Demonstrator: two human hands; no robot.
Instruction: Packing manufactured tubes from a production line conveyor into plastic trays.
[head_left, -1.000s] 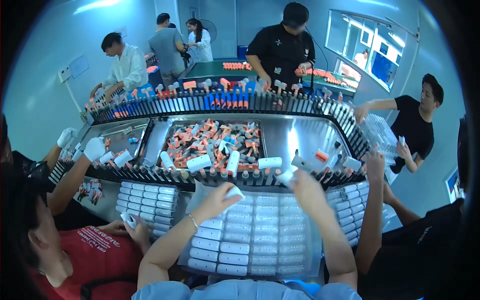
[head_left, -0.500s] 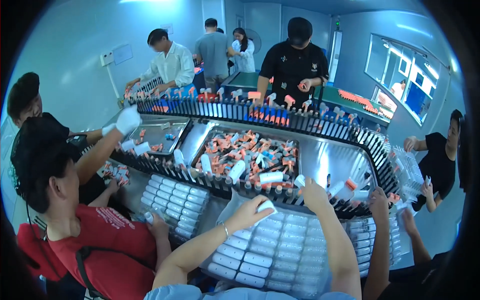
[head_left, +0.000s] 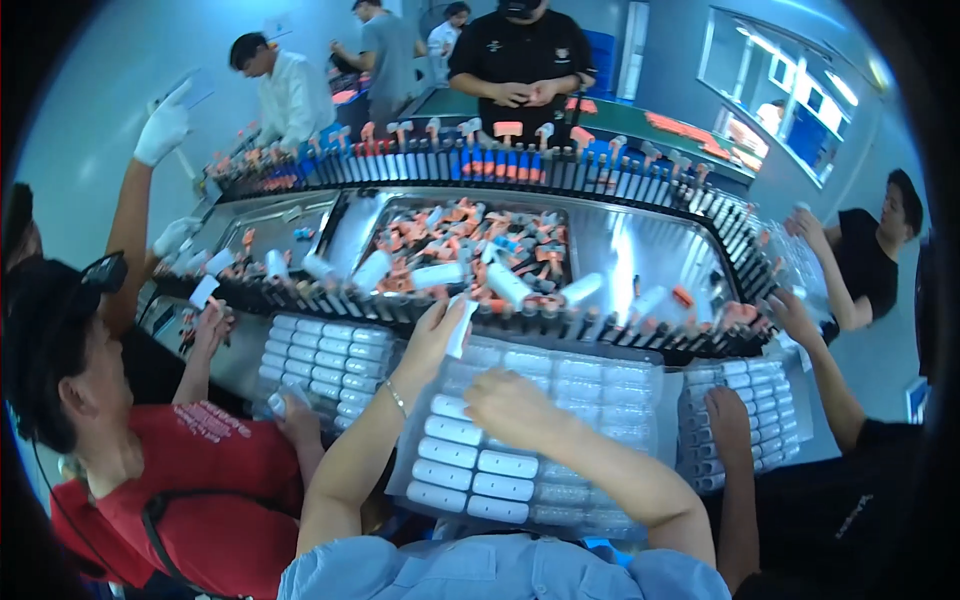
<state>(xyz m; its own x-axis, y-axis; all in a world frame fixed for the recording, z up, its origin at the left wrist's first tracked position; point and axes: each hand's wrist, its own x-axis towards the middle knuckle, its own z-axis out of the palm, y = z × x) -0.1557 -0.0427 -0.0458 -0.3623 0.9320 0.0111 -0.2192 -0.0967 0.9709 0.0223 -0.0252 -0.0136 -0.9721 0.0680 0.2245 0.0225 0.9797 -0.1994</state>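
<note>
In the head view, a small white piece (head_left: 461, 330) is grasped between the thumb and fingers of the left hand (head_left: 434, 332), raised over the far edge of a clear plastic tray (head_left: 605, 415). The right hand (head_left: 512, 405), nearer the body and to the right of that grip, is held with bent fingers over the tray's middle; whether anything is pinched there cannot be told. Below both hands, rounded white casings (head_left: 443, 474) are seated in the tray's left columns. Just beyond the left grip, larger white parts (head_left: 438, 275) are scattered past a rack of dark upright posts (head_left: 590, 325), and farther out orange, grey and black pieces (head_left: 470, 240) are heaped. To the grip's left, a co-worker in red (head_left: 200, 480) is seen; right of both hands, another co-worker's hand (head_left: 727, 415) is placed over more casings.
</note>
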